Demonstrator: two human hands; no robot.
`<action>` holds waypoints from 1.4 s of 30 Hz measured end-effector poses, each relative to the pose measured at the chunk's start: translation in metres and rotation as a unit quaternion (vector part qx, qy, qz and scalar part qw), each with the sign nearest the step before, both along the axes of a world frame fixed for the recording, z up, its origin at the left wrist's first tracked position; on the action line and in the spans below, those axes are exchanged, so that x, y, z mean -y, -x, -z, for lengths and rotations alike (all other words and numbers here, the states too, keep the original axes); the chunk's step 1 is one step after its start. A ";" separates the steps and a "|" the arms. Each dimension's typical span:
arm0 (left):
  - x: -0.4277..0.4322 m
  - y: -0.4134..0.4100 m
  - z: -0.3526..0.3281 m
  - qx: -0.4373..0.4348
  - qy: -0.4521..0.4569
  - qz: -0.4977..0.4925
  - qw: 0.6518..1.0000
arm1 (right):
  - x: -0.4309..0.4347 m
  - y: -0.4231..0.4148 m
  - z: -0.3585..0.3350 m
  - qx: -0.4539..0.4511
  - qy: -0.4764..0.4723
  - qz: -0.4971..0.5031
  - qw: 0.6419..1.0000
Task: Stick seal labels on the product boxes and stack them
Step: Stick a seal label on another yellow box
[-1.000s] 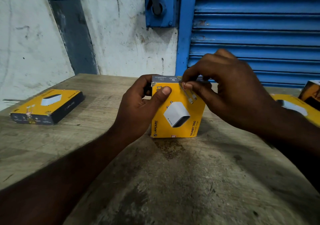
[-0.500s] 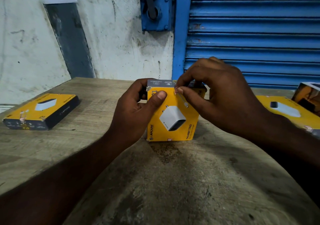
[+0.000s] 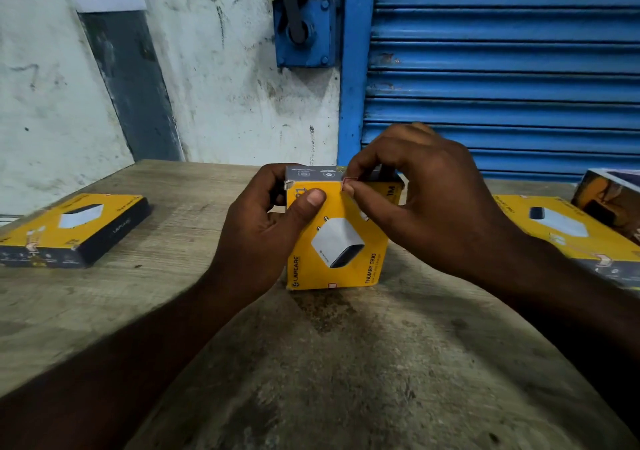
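A yellow product box (image 3: 337, 252) with a white charger picture stands upright on the wooden table (image 3: 346, 363), its dark top face towards the wall. My left hand (image 3: 266, 228) grips its left side, thumb pressed on the yellow front near the top edge. My right hand (image 3: 422, 200) is at the top front edge, thumb and forefinger pinching a small seal label (image 3: 347, 183) against the edge. The label's lower part is hidden under my thumb.
A flat yellow and black box (image 3: 74, 230) lies at the table's left. Another yellow box (image 3: 571, 231) lies at the right, with a further box (image 3: 609, 195) leaning behind it. A white wall and a blue roller shutter (image 3: 502, 69) close the far side.
My right thumb and forefinger have moved up from the box's front face to its top front edge. The left hand keeps the same hold on the box.
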State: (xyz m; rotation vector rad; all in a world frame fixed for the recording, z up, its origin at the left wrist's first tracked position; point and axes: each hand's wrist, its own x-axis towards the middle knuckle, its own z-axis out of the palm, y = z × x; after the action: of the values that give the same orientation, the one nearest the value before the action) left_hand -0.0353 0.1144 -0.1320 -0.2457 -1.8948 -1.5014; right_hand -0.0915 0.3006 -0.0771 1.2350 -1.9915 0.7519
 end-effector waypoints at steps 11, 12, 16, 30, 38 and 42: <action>0.000 0.000 0.000 0.000 -0.001 0.004 1.000 | 0.001 -0.001 0.000 -0.001 -0.003 0.006 1.000; 0.000 0.000 0.000 0.000 -0.001 0.003 1.000 | 0.001 -0.001 0.000 -0.002 -0.003 0.006 1.000; 0.000 -0.001 0.000 -0.001 0.005 0.000 1.000 | 0.002 -0.002 0.000 0.001 -0.003 0.005 1.000; -0.001 -0.003 -0.001 -0.001 0.010 0.009 1.000 | 0.005 -0.001 -0.003 0.033 -0.015 0.004 0.999; -0.001 -0.004 -0.002 -0.002 0.016 0.010 1.000 | 0.004 0.001 -0.003 0.028 -0.014 0.005 1.000; 0.000 -0.004 -0.002 -0.001 0.022 0.008 1.000 | 0.003 0.002 -0.002 0.029 -0.010 0.004 1.000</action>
State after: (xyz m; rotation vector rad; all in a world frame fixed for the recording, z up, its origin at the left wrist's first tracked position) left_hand -0.0317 0.1143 -0.1304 -0.2830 -1.9302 -1.4713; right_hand -0.0934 0.2977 -0.0752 1.2275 -2.0538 0.7739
